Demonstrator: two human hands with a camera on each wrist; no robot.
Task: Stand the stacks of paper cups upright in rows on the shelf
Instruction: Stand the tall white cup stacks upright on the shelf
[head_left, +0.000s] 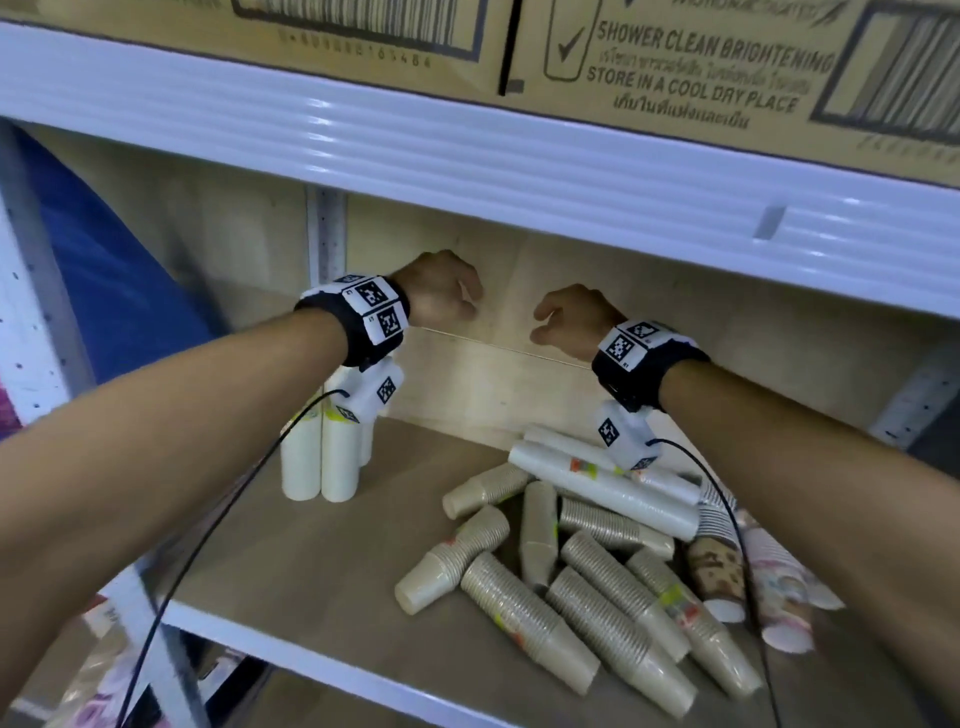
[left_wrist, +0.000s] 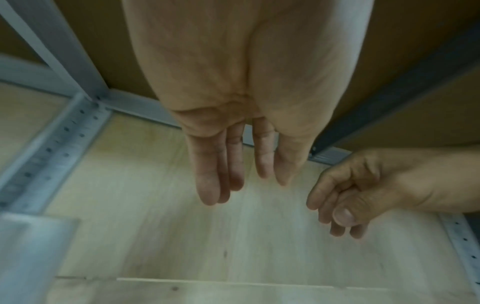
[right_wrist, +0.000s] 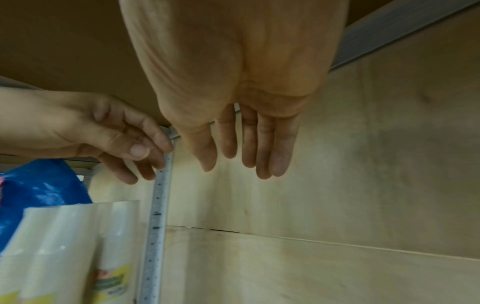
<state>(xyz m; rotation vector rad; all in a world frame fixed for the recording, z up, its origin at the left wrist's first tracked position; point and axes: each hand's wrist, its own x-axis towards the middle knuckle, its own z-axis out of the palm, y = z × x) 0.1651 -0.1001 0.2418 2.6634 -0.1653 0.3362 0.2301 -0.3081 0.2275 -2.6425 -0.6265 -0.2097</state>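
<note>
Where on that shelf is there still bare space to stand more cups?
Bare board lies between the upright white stacks at back left and the heap of lying stacks on the right, running along the back wall and forward to the front edge. The right side is crowded. Both hands, left and right, hang empty above.

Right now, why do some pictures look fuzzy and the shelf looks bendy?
Head view: the wide lens bows the white metal shelf beam, which shows bright glare streaks; the lying stacks of beige paper cups look fairly sharp. Left wrist view: dim and smeared, the left hand soft. Right wrist view: dim too, the right hand soft, the wrapped white cup stacks blurred.
</note>
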